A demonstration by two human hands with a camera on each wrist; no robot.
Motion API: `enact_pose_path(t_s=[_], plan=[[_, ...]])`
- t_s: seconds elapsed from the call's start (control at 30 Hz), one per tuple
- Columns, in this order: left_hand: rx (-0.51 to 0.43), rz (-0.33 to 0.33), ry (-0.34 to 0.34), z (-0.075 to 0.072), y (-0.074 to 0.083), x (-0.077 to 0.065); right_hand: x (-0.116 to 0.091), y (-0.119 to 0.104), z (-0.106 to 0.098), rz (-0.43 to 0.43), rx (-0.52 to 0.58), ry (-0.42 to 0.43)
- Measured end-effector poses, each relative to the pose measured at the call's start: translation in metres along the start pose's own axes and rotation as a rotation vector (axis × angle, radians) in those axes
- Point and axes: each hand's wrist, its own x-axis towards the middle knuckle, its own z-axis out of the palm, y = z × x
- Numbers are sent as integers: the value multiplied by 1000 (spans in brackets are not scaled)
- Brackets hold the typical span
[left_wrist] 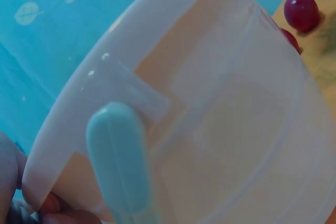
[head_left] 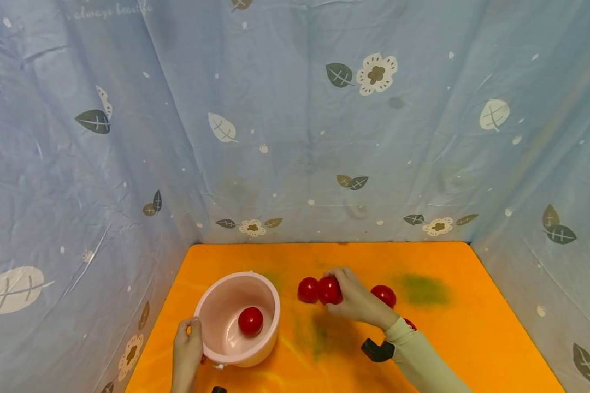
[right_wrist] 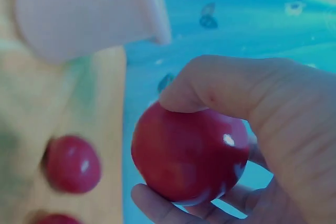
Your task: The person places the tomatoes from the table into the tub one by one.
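My left hand (head_left: 188,346) grips the rim of a pale pink bucket (head_left: 239,357) at its left side, thumb over the edge. The bucket tilts so that its mouth faces me, and one red ball (head_left: 251,321) lies inside. In the right wrist view, my right hand (right_wrist: 283,98) holds a shiny red ball (right_wrist: 189,153) between thumb and fingers. From the head view, this ball is just above the table, beside another red ball (head_left: 307,290). The left wrist view is mostly filled by the bucket's outer wall (left_wrist: 236,119), with a pale blue bar (left_wrist: 118,161) in front.
On the orange table (head_left: 472,327), a red ball (head_left: 383,295) lies right of my right hand; another (head_left: 410,324) is mostly hidden behind the sleeve. A black piece (head_left: 377,350) sits by the right wrist. Blue patterned curtain (head_left: 295,136) encloses the back and sides.
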Motion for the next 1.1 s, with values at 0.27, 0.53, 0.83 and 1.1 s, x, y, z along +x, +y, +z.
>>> enact_pose_path(t_s=[0.27,0.53,0.83,1.1], plan=[[4,44,51,1,0,1,52,-56,12,-107,-5,-102],[26,75,67,8,3,4,105,-106,37,-189,-165,-350],[74,91,79,6,6,6,144,-138,89,-327,-464,-662],[75,119,99,7,5,7,145,-143,125,-291,-541,-825]])
